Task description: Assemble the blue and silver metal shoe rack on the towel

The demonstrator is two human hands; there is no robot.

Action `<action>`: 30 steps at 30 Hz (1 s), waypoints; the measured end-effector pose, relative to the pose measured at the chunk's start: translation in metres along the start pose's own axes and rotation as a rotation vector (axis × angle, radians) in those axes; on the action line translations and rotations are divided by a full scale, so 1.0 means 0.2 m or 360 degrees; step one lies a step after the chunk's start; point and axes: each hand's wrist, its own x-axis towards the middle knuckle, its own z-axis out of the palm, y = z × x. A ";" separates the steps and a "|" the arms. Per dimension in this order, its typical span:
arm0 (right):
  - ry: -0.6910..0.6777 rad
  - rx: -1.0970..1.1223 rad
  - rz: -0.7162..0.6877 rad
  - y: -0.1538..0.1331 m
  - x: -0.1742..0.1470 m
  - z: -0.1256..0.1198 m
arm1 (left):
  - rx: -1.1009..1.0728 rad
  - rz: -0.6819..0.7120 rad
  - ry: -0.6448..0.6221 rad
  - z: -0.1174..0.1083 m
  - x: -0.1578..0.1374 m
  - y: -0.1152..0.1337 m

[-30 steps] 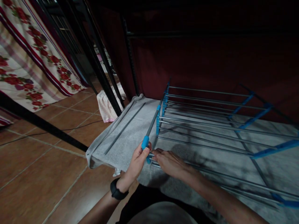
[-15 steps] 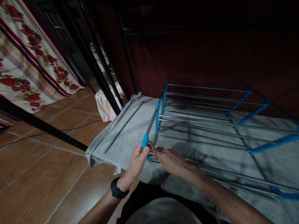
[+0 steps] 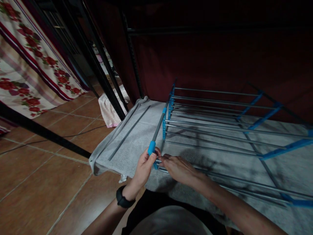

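A rack of grey metal tubes with blue plastic joints [image 3: 220, 128] lies on a grey towel-like cover. My left hand [image 3: 144, 165] is closed around the blue connector [image 3: 151, 147] at the near end of the rack's left side tube. Beside it, my right hand [image 3: 176, 167] has its fingers bent round the end of a horizontal metal tube [image 3: 234, 179], close to the blue side piece [image 3: 155, 165]. The exact contact of the right fingertips is hidden. A black band [image 3: 125, 196] is on my left wrist.
A loose grey tube [image 3: 129, 132] lies on the grey cover [image 3: 146, 120] left of the rack. Black metal posts [image 3: 105, 68] stand at the left, with a floral curtain [image 3: 34, 58] beyond. A dark cable [image 3: 80, 133] crosses the tiled floor [image 3: 49, 182]. Dark red cloth [image 3: 215, 62] hangs behind.
Both hands keep the same place and grip on the rack. The view has shifted very slightly; nothing else visibly differs.
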 end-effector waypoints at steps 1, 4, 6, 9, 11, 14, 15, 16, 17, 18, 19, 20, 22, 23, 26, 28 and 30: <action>0.0001 -0.0011 0.0001 0.00 0.00 0.00 | -0.0006 -0.0009 -0.0002 0.00 0.00 0.00; -0.0014 -0.0036 0.0022 -0.01 0.00 0.00 | 0.0001 -0.0008 -0.0015 0.00 0.01 0.00; -0.0031 -0.0033 0.0025 -0.01 0.00 -0.01 | 0.0015 0.0002 -0.0021 0.00 0.01 0.00; -0.0027 -0.0025 0.0013 -0.01 -0.01 -0.01 | 0.0026 0.0000 -0.0022 -0.01 0.01 0.00; -0.0009 -0.0031 0.0000 0.00 -0.01 -0.01 | 0.0027 0.0000 -0.0018 -0.01 0.01 0.00; 0.0018 -0.0042 -0.0013 0.00 -0.01 0.00 | 0.0009 0.0009 -0.0022 0.00 0.00 0.00; 0.0017 -0.0044 -0.0011 0.00 -0.01 0.00 | 0.0003 0.0011 -0.0023 0.00 0.00 0.01; 0.0015 -0.0047 -0.0002 0.00 -0.01 0.00 | 0.0003 0.0010 -0.0023 0.00 0.00 0.01; 0.0010 -0.0049 0.0011 0.00 -0.01 0.00 | 0.0007 0.0009 -0.0025 0.00 0.00 0.02; 0.0004 -0.0048 0.0026 0.01 -0.01 0.00 | 0.0012 0.0008 -0.0030 0.00 0.00 0.02; -0.0001 -0.0046 0.0039 0.01 -0.01 -0.01 | 0.0017 0.0009 -0.0037 0.00 0.00 0.02; -0.0005 -0.0043 0.0050 0.01 -0.01 -0.01 | 0.0020 0.0011 -0.0044 0.01 0.00 0.03; -0.0005 -0.0037 0.0047 0.01 -0.01 -0.01 | 0.0013 0.0018 -0.0047 0.01 0.00 0.03; -0.0004 -0.0036 0.0034 0.01 -0.01 -0.01 | 0.0002 0.0015 -0.0044 0.02 0.00 0.04; -0.0003 -0.0050 0.0019 0.01 -0.01 0.00 | -0.0026 -0.0009 -0.0030 0.03 0.00 0.03; -0.0013 -0.0063 0.0024 0.01 -0.01 0.01 | -0.0017 -0.0004 -0.0014 0.03 0.00 0.03; -0.0011 -0.0071 0.0031 0.01 -0.01 0.01 | -0.0001 0.0012 0.0001 0.03 0.00 0.02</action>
